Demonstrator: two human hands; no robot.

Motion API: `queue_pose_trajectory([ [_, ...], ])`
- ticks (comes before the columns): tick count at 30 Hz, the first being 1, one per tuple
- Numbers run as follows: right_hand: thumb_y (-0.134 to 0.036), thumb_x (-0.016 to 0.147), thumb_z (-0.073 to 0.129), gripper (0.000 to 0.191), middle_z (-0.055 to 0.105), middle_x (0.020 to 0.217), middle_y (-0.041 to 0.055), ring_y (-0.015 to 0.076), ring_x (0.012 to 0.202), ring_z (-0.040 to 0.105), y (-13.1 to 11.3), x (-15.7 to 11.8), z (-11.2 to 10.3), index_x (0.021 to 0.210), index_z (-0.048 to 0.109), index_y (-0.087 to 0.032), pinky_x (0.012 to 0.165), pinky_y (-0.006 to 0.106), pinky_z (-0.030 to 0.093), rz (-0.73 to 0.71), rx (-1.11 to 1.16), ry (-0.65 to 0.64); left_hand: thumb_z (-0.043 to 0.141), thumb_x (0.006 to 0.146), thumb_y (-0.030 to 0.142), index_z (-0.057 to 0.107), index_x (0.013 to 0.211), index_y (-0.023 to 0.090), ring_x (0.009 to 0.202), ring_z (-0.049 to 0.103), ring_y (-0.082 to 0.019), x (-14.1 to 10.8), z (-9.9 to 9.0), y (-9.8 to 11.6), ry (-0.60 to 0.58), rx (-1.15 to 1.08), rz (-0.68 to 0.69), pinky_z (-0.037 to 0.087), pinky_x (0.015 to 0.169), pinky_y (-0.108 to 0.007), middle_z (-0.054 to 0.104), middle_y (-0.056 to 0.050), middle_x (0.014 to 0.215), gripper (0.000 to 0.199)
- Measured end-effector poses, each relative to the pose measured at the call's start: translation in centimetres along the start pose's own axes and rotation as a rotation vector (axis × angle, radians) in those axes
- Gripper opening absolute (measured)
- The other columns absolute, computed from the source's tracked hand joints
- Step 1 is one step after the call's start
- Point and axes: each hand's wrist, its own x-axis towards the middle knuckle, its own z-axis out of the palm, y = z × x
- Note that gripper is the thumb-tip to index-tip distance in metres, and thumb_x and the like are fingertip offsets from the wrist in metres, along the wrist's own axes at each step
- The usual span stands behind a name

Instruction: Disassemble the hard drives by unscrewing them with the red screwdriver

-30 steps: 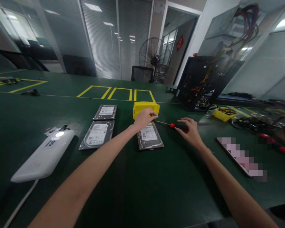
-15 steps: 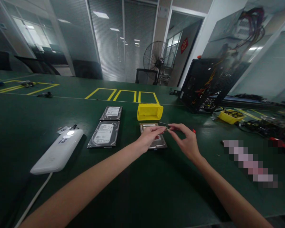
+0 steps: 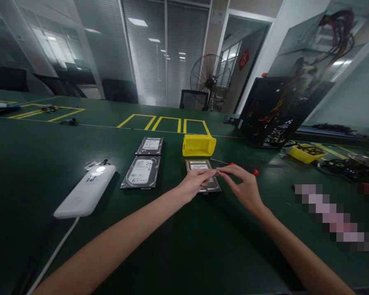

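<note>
My left hand (image 3: 194, 183) hovers over the lower left of a hard drive (image 3: 199, 164), its fingers closed in a pinch. From the right, my right hand (image 3: 247, 186) meets it with thumb and forefinger pressed together. A tiny light-coloured piece shows between the fingertips, too small to name. Part of the drive and its label is hidden beneath the hands. Behind my right hand lies a screwdriver (image 3: 254, 171) with a red and black handle, its thin shaft pointing left. A yellow plastic bin (image 3: 199, 146) sits just beyond the drive, its opening facing me.
Two more hard drives, a nearer one (image 3: 140, 172) and a farther one (image 3: 150, 144), lie left of the bin. A white power bank (image 3: 85, 192) with a cable is farther left. At right stand an open computer case (image 3: 264, 110) and another yellow bin (image 3: 306, 154) near tangled cables (image 3: 338, 167).
The view has turned slightly left. Both hands stay together at the fingertips and have dropped a little, so more of the screwdriver shows behind my right hand.
</note>
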Motion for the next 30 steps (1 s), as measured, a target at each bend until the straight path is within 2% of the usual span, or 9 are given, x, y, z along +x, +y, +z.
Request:
queue_pose_trajectory([
  [5, -0.025, 0.084, 0.059, 0.017, 0.07, 0.096, 0.0056, 0.0191, 0.092, 0.065, -0.1, 0.0, 0.2, 0.096, 0.07, -0.022, 0.088, 0.039, 0.051, 0.047, 0.025, -0.007, 0.065, 0.081, 0.03, 0.071, 0.094, 0.015, 0.082, 0.06, -0.014, 0.3, -0.6, -0.2, 0.03, 0.242, 0.123, 0.044, 0.071, -0.026, 0.069, -0.006, 0.093, 0.021],
  [9, -0.028, 0.084, 0.06, 0.017, 0.07, 0.095, 0.0058, 0.0205, 0.091, 0.065, 0.4, 0.0, -0.3, 0.094, 0.071, -0.022, 0.084, 0.039, 0.052, 0.134, 0.055, -0.039, 0.064, 0.08, 0.033, 0.071, 0.096, 0.017, 0.086, 0.061, -0.018, -0.6, -1.6, 0.3, 0.107, 0.484, 0.325, 0.046, 0.073, -0.03, 0.07, -0.006, 0.095, 0.023],
  [11, -0.03, 0.083, 0.06, 0.017, 0.07, 0.094, 0.006, 0.021, 0.09, 0.065, 1.0, -0.2, -0.7, 0.093, 0.072, -0.021, 0.081, 0.038, 0.052, 0.198, 0.043, -0.127, 0.063, 0.081, 0.032, 0.072, 0.091, 0.018, 0.086, 0.061, -0.019, -1.8, -2.2, 0.3, 0.156, 0.629, 0.442, 0.045, 0.075, -0.03, 0.069, -0.005, 0.094, 0.02],
  [13, -0.03, 0.084, 0.058, 0.019, 0.07, 0.092, 0.0056, 0.0206, 0.087, 0.064, 1.6, -0.5, -1.0, 0.093, 0.072, -0.021, 0.078, 0.037, 0.053, 0.244, 0.017, -0.28, 0.061, 0.083, 0.032, 0.072, 0.09, 0.02, 0.086, 0.059, -0.019, -3.3, -2.6, -0.2, 0.148, 0.739, 0.504, 0.045, 0.074, -0.03, 0.068, -0.004, 0.096, 0.018],
  [16, -0.028, 0.086, 0.055, 0.021, 0.068, 0.094, 0.0051, 0.0192, 0.085, 0.063, 1.9, -1.0, -1.4, 0.098, 0.072, -0.021, 0.074, 0.035, 0.052, 0.224, -0.021, -0.448, 0.059, 0.085, 0.028, 0.071, 0.09, 0.023, 0.094, 0.055, -0.019, -5.1, -2.8, -1.0, 0.133, 0.893, 0.61, 0.042, 0.083, -0.033, 0.067, -0.002, 0.097, 0.014],
  [19, -0.027, 0.088, 0.053, 0.023, 0.067, 0.094, 0.0053, 0.0185, 0.084, 0.062, 1.7, -1.3, -1.6, 0.101, 0.071, -0.022, 0.072, 0.034, 0.051, 0.161, -0.068, -0.498, 0.058, 0.086, 0.026, 0.07, 0.09, 0.024, 0.095, 0.054, -0.018, -5.8, -2.8, -1.4, 0.1, 0.958, 0.636, 0.04, 0.087, -0.034, 0.066, -0.001, 0.097, 0.013],
  [22, -0.027, 0.088, 0.051, 0.024, 0.066, 0.094, 0.0057, 0.0182, 0.084, 0.062, 1.5, -1.6, -1.8, 0.103, 0.07, -0.022, 0.073, 0.034, 0.051, 0.119, -0.115, -0.516, 0.056, 0.087, 0.027, 0.07, 0.091, 0.023, 0.095, 0.054, -0.019, -5.7, -3.0, -1.6, 0.131, 0.979, 0.615, 0.041, 0.086, -0.035, 0.066, -0.002, 0.097, 0.014],
  [30, -0.027, 0.089, 0.05, 0.025, 0.065, 0.094, 0.0054, 0.0174, 0.086, 0.062, 1.4, -1.8, -2.1, 0.104, 0.07, -0.023, 0.076, 0.034, 0.051, 0.106, -0.092, -0.507, 0.056, 0.087, 0.024, 0.069, 0.09, 0.022, 0.095, 0.055, -0.019, -5.2, -3.3, -1.9, 0.157, 0.973, 0.619, 0.042, 0.085, -0.037, 0.067, -0.002, 0.096, 0.014],
])
